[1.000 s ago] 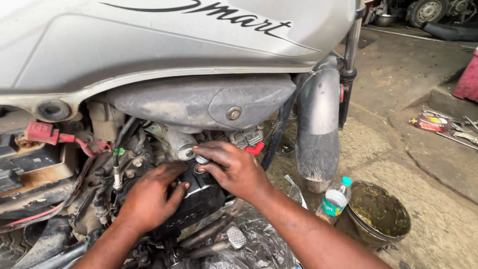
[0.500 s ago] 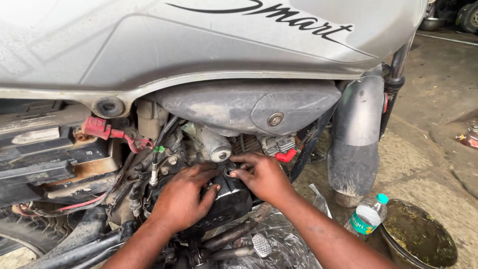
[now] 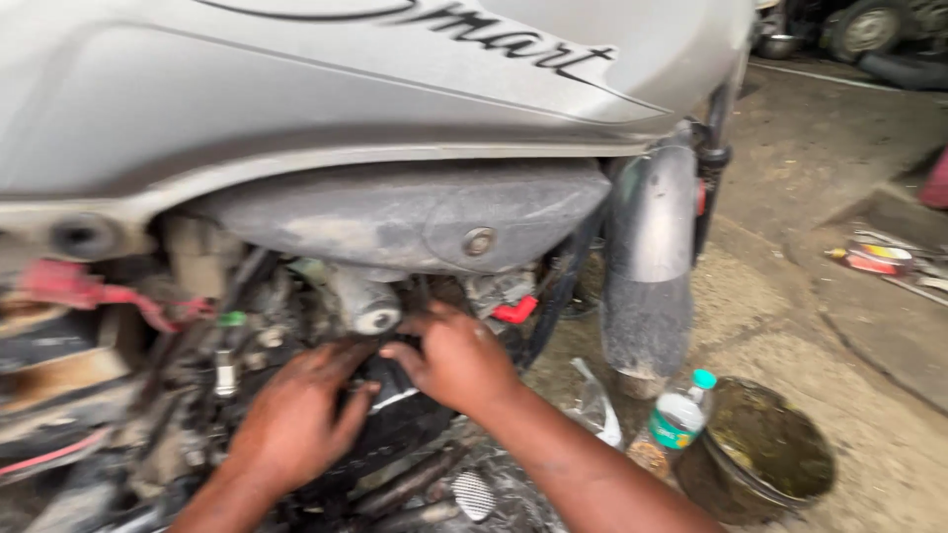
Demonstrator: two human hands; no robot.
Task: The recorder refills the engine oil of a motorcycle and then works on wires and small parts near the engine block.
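A silver scooter body panel fills the top of the head view, with a dusty grey cover under it. Below that lies the exposed greasy engine with hoses and a red connector. My left hand presses on a black engine part, fingers spread. My right hand rests just right of it on the same part, fingertips curled toward a pale round fitting. I cannot tell whether either hand grips anything small.
A dirty mudguard hangs at the right. On the concrete floor stand a plastic bottle with a teal cap and a round pan of murky oil. Tools lie at the far right. A foot peg sits below.
The view has shifted and the picture is blurred by motion. Both hands stay on the black engine part, the right hand a little higher toward the round fitting.
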